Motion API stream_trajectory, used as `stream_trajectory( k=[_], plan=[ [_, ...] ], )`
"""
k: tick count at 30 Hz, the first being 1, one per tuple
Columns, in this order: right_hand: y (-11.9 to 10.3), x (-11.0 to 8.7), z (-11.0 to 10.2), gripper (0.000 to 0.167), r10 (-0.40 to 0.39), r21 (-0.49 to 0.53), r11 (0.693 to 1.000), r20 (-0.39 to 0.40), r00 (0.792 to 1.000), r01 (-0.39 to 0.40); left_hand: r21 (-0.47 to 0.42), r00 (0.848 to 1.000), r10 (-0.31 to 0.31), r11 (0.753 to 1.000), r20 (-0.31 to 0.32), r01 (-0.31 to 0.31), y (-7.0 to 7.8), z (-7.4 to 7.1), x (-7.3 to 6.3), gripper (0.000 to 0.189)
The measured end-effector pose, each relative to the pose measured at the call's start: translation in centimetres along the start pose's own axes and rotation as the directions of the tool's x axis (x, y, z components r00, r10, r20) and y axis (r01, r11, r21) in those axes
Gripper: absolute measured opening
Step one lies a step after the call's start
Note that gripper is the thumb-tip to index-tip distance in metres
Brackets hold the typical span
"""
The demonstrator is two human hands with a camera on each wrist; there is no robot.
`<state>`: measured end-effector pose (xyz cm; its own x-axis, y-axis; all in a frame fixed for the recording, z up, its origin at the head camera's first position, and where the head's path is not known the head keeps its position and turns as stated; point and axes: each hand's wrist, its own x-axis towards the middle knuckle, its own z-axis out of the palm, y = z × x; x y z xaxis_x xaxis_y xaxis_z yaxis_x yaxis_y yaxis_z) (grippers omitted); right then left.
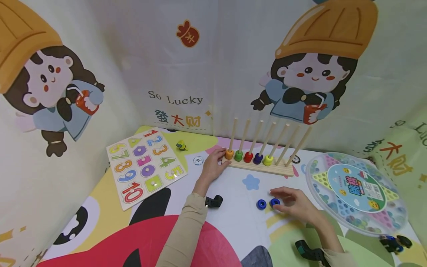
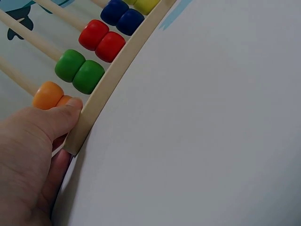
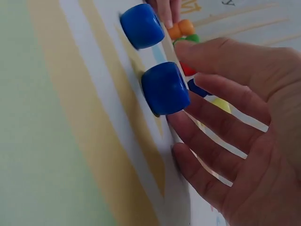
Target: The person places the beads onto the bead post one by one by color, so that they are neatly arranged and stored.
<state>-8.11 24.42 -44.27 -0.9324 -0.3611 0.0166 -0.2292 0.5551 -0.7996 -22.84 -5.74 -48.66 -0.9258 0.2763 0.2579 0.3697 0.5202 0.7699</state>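
Observation:
My left hand (image 1: 212,167) grips the left end of a wooden peg rack (image 1: 257,167), thumb on top beside the orange beads (image 2: 48,95) and fingers lower at the end. Pairs of green beads (image 2: 80,71), red beads (image 2: 102,40) and dark blue beads (image 2: 122,17) sit on the upright pegs, with yellow beads (image 1: 268,160) after them. Two loose blue beads lie on the table. Around the right-hand blue bead (image 3: 165,88) my right hand (image 1: 297,203) hovers, fingers spread and thumb apart from it. The other blue bead (image 1: 261,204) is just left.
A number puzzle board (image 1: 146,167) lies at the left, a small yellow toy (image 1: 181,145) behind it. A round marble board game (image 1: 357,193) lies at the right, a dark toy figure (image 1: 395,243) near its front. The rack's two right pegs (image 1: 298,146) carry no beads.

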Motion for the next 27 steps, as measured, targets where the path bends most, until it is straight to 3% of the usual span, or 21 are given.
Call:
stream_trajectory(
  k=[9,15,21,27],
  plan=[
    [0.2,-0.2,0.2,0.039,0.009,-0.010,1.000,0.007,1.000,-0.009,0.003,1.000,0.008,1.000,-0.006,-0.008,0.0,0.0,-0.1,0.048],
    [0.3,-0.4,0.7,0.032,-0.034,-0.064,0.998,-0.110,0.993,0.027,0.005,1.000,0.007,1.000,-0.007,-0.007,0.0,0.1,-0.1,0.048],
    [-0.1,0.0,0.7,0.030,-0.024,-0.087,0.996,-0.307,0.951,-0.003,0.006,1.000,0.008,1.000,-0.003,-0.008,0.0,0.1,-0.1,0.048],
    [-0.7,0.9,0.1,0.031,-0.090,-0.055,0.996,-0.456,0.885,0.073,0.011,1.000,0.007,1.000,-0.007,-0.007,0.0,0.1,-0.1,0.048]
  ],
)
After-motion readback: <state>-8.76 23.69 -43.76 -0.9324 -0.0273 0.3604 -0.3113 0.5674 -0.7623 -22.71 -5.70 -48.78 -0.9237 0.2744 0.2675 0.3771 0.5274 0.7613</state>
